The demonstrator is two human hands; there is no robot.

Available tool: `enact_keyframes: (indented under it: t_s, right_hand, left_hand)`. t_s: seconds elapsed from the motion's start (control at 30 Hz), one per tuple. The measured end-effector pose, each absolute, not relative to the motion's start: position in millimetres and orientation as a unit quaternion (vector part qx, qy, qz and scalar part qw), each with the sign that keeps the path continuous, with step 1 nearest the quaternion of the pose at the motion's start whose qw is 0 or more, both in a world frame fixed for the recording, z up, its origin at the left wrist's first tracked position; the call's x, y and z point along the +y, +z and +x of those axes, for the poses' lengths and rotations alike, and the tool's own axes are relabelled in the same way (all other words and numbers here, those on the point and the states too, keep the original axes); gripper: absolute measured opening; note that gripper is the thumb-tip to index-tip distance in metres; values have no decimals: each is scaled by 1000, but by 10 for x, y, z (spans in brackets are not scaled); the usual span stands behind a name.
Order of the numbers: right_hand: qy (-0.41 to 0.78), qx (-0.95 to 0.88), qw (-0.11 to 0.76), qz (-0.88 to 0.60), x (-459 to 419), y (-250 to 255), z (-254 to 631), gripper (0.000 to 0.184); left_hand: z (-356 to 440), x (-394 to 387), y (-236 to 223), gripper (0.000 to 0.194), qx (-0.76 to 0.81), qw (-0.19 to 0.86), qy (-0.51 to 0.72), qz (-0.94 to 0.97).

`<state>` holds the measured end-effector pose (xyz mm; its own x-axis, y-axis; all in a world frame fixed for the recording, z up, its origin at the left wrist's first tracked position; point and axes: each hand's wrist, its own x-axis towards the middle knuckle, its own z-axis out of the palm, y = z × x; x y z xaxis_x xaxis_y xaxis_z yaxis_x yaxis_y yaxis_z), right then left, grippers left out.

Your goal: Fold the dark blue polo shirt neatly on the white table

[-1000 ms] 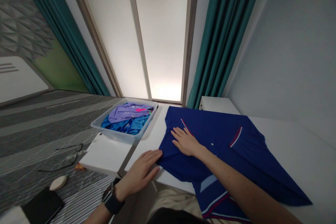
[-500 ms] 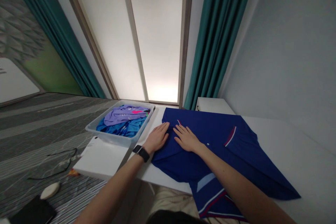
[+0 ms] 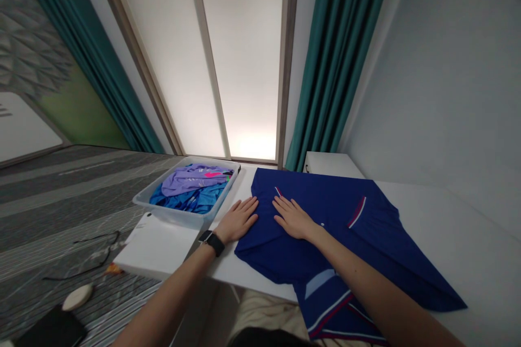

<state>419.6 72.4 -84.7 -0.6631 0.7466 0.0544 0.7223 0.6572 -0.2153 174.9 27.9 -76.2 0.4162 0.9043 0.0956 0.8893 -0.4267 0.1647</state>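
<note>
A dark blue polo shirt [image 3: 366, 252] with red and white trim lies spread over the white table, its striped collar end hanging over the near edge. My left hand [image 3: 236, 220], below a black wristwatch, rests flat at the shirt's left edge with fingers stretched out. On the shirt's left part lies my right hand [image 3: 293, 218], palm down, fingers extended and slightly apart. Neither hand grips the cloth. My right forearm crosses above the shirt and hides some of it near the collar.
Left of the shirt stands a clear plastic bin [image 3: 179, 218] of purple and blue clothes. The white table [image 3: 415, 206] extends right toward the wall. A small white cabinet [image 3: 334, 164] is behind. Eyeglasses [image 3: 108, 249], a pale oval object [image 3: 78, 297] and a black item [image 3: 52, 329] lie at left.
My left hand has slid left and slightly down, toward the shirt's edge. My right hand has shifted slightly right. The shirt looks the same.
</note>
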Motion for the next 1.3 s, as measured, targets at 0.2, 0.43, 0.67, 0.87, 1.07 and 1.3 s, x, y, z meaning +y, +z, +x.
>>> enact_keyframes:
  t_s: [0.2,0.43,0.67,0.87,1.07,1.3]
  right_hand:
    - [76,-913,80,-392,629,-899,4389,59]
    - [75,-910,74,-401,557,-852,4497,58]
    - [81,-909,85,-400,421,-699,4477,56]
    - [152,-926,136,-318,-127,-394,4563,42]
    - [238,-925,132,-266,-672,-332,4745,34]
    - [222,-890,205,-342,-648,-404,5143,33]
  left_hand:
    - [1745,299,-778,54,538,42,88,838]
    - [1732,304,-797,58,529,44,84,843]
    - [1789,132,-623,59,545,93,101,827]
    - [1897,-304,-562,64,477,47,60,876]
    - [1954,-519,-559,60,446,-3,69,893]
    - [2656,-710,-271,39,379,107,144,908]
